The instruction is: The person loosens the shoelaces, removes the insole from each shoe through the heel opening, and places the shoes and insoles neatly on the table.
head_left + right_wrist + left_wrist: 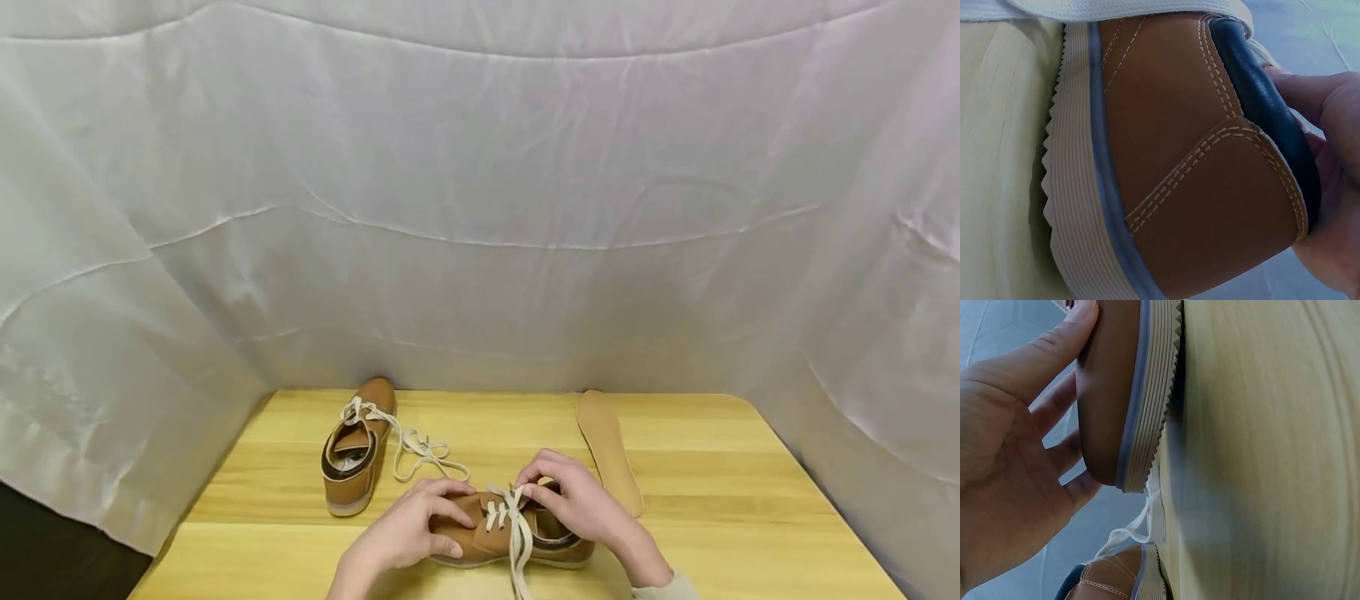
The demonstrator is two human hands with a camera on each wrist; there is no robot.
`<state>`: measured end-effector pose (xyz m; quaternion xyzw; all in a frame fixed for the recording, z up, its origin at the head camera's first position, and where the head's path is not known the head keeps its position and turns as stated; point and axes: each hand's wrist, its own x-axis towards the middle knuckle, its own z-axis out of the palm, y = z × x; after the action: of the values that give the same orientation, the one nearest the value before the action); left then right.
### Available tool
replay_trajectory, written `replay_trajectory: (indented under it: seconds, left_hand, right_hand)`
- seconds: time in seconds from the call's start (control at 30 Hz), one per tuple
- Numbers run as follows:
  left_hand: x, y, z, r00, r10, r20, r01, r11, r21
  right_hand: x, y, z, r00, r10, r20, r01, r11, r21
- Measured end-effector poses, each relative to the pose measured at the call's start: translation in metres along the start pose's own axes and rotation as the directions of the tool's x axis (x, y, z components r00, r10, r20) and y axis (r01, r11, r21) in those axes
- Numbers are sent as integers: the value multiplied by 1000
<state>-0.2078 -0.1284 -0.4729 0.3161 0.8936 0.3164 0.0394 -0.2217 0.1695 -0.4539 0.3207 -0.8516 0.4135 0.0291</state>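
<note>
Currently, head view: a brown shoe point(480, 547) sits upright on the wooden worktop point(720, 508) at 6 o'clock in the frame, toe to 9 o'clock, heel to 3. Hands are apart from each other, both engaged with this shoe. The left hand point(412, 529) grips the toe end, thumb on the near side, fingers over the top. The right hand point(576, 502) is above the shoe's opening, thumb and forefinger pinching the cream lace point(519, 537); loose ends trail to 6 o'clock. Second shoe point(362, 486) lies at 10 o'clock from the first, toe to 1 o'clock, its lace point(422, 450) trailing to 4 o'clock. A tan insole point(611, 454) lies at 1 o'clock from the gripped shoe.

Left wrist view: thumb set against the brown upper, other fingers partly hidden beyond it; ridged sole faces 3 o'clock, against the worktop. Second shoe partly visible at 6 o'clock.

Right wrist view: stitched heel fills the centre, dark padded collar at 2 o'clock; thumb at 3 o'clock, beside a lace strand.
</note>
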Motion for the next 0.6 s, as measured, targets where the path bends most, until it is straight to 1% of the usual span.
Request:
replay_trajectory:
  seconds: [0.2,0.33,0.6]
  left_hand:
    - [1,3,0,1000,9,-6,-9,1000,16]
    - [3,4,1,1000,6,4,-6,1000,18]
    - [0,1,1,1000,2,-7,-2,1000,9]
  right_hand:
    - [-1,0,0,999,-18,-41,19,1000,18]
    - [-2,1,1,997,-39,-74,40,999,13]
    - [0,2,5,994,-52,-97,55,998,36]
